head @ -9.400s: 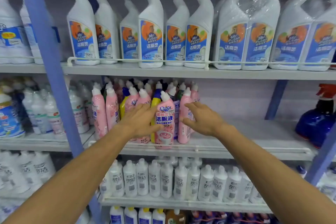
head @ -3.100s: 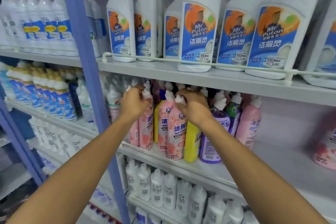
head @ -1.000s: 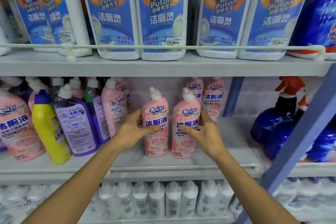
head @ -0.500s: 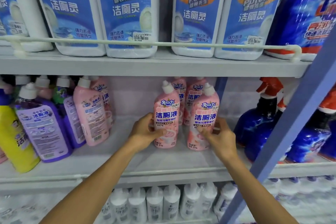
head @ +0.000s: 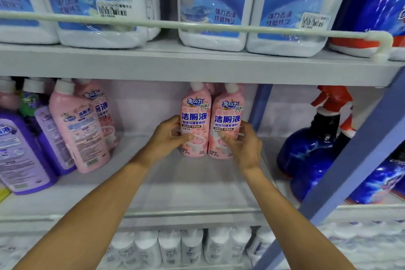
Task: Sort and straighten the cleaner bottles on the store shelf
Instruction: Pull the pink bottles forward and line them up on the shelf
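Pink bottles [head: 194, 120] [head: 226, 126] in both curled hands [head: 167, 137] [head: 245, 143]

One head view. It faces forward and slightly down, close to the shelves: upper shelf board [head: 197, 66] just above the fingers [head: 171, 124], white bottles [head: 186, 247] below them, blue post [head: 350, 160] to their right.

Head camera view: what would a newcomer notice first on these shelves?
Two pink cleaners stand side by side mid-shelf: the person's left grip holds the left pink bottle, the right grip the right pink bottle. Big white bottles with blue labels loom on the shelf above, and a blue spray bottle with a red trigger stands at right.
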A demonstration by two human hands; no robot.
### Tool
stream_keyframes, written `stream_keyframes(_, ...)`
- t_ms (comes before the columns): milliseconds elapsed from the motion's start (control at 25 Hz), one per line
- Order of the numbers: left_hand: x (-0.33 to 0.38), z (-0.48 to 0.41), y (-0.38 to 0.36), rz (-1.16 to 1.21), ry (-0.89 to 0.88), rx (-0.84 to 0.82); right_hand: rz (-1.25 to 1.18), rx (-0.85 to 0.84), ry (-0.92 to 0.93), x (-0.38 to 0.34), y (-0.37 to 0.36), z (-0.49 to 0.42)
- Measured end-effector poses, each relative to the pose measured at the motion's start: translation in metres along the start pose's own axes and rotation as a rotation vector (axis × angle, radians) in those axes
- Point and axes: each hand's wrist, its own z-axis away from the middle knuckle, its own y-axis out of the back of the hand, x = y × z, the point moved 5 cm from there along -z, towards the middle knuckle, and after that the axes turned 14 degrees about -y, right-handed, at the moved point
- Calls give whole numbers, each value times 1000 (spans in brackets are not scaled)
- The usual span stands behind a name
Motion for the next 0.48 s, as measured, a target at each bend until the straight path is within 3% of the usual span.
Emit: stream_keyframes(480, 4, 7, -3, -62, 16, 97, 119, -83, -13, 0, 7, -1)
